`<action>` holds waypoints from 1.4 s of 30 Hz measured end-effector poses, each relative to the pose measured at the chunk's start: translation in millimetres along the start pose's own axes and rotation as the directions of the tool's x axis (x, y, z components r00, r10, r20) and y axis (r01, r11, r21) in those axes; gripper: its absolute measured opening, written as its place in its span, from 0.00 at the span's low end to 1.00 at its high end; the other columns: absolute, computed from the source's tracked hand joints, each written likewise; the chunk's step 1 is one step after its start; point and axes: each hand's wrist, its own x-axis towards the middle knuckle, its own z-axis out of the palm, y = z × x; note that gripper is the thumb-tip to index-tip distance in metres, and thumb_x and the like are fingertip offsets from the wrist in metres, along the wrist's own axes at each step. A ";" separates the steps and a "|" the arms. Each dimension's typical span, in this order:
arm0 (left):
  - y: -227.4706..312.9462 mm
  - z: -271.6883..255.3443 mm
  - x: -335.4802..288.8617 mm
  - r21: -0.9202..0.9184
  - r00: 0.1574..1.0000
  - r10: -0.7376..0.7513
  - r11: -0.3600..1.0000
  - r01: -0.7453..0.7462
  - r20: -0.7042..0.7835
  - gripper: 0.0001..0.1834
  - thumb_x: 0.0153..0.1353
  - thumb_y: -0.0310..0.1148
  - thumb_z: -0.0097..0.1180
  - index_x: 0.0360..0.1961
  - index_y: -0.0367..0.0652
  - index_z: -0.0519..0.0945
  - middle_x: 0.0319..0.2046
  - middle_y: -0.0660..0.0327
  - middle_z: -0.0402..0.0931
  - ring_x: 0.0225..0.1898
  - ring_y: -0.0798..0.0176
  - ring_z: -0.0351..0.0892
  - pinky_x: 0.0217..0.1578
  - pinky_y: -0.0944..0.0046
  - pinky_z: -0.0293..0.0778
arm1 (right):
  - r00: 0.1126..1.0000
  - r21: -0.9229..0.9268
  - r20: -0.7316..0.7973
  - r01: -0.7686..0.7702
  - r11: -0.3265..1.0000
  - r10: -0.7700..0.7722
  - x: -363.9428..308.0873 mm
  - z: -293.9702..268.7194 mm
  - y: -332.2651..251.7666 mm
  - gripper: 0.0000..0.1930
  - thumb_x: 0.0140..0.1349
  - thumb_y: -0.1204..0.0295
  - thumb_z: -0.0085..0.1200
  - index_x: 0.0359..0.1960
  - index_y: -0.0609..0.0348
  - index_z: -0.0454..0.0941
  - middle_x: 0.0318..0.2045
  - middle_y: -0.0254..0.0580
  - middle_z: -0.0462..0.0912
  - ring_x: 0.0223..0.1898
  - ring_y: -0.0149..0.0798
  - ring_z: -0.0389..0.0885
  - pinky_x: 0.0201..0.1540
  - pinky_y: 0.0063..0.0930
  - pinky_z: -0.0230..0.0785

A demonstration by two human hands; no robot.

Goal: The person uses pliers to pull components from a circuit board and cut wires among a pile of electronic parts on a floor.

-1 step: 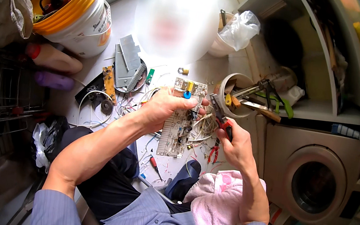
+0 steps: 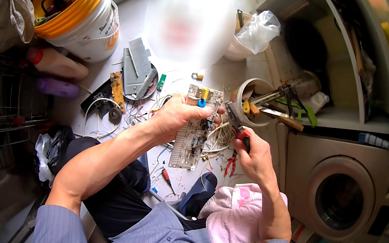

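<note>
Head view: here I am, looking down on both of my hands, and they're busy.
Change: barely a twitch. The pliers have slid a touch leftward, their nose now a little nearer the board; the board itself sits just as it did.
Meaning: as I judge it, the work in hand stands about where it was, with the board steadied and the tool being lined up by its right edge.
Board: held by its upper half, long edges running away from me, over the floor. A blue disc and a yellow block sit near its top edge. Whether its bottom edge rests on anything, I can't tell.
Left hand: gripping the board, thumb flat across its face below the disc, fingertips showing past the right edge.
Left forearm: slanting in from lower left, elbow well bent.
Right hand: closed firmly around the pliers' handles.
Right forearm: rising steeply from lower right, leaning inward, so the nose points up and left toward the board's top right corner.
Nose: just beside those fingertips; contact, and whether it's parted, I can't make out.
Wires: tangled beyond the board's right edge, red-handled tool lying nearby.
</note>
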 end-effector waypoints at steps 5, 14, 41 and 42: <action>-3.4 3.2 5.0 0.084 1.000 0.008 0.996 -0.007 -0.015 0.22 0.63 0.32 0.65 0.56 0.34 0.78 0.50 0.54 0.83 0.48 0.60 0.85 0.50 0.57 0.82 | 0.978 -0.239 -0.069 0.173 0.955 -0.195 -1.8 -0.6 3.6 0.18 0.58 0.78 0.60 0.51 0.63 0.77 0.41 0.50 0.84 0.42 0.53 0.83 0.44 0.42 0.72; -13.8 1.4 8.9 0.341 0.992 0.122 0.934 -0.110 -0.014 0.16 0.68 0.31 0.59 0.53 0.35 0.81 0.43 0.59 0.86 0.44 0.68 0.82 0.49 0.64 0.78 | 0.934 -0.583 -0.088 0.234 0.778 -0.347 0.0 6.1 10.5 0.23 0.53 0.78 0.60 0.53 0.63 0.75 0.31 0.46 0.77 0.34 0.47 0.78 0.38 0.40 0.64; -25.2 -4.7 12.7 0.871 0.883 0.469 0.441 -0.218 -0.017 0.10 0.67 0.29 0.56 0.47 0.36 0.81 0.25 0.62 0.77 0.29 0.73 0.70 0.32 0.66 0.69 | 0.981 -0.210 -0.023 0.184 0.960 -0.193 12.7 42.8 26.5 0.14 0.57 0.79 0.53 0.46 0.65 0.71 0.35 0.56 0.78 0.36 0.61 0.80 0.40 0.50 0.74; -23.8 -6.5 12.9 0.894 0.867 0.499 0.384 -0.231 0.010 0.10 0.67 0.28 0.56 0.46 0.36 0.81 0.24 0.62 0.77 0.29 0.73 0.69 0.31 0.66 0.69 | 0.992 -0.187 0.011 0.129 0.974 -0.129 13.4 45.2 28.7 0.13 0.57 0.80 0.53 0.45 0.65 0.71 0.35 0.57 0.79 0.37 0.62 0.80 0.40 0.51 0.74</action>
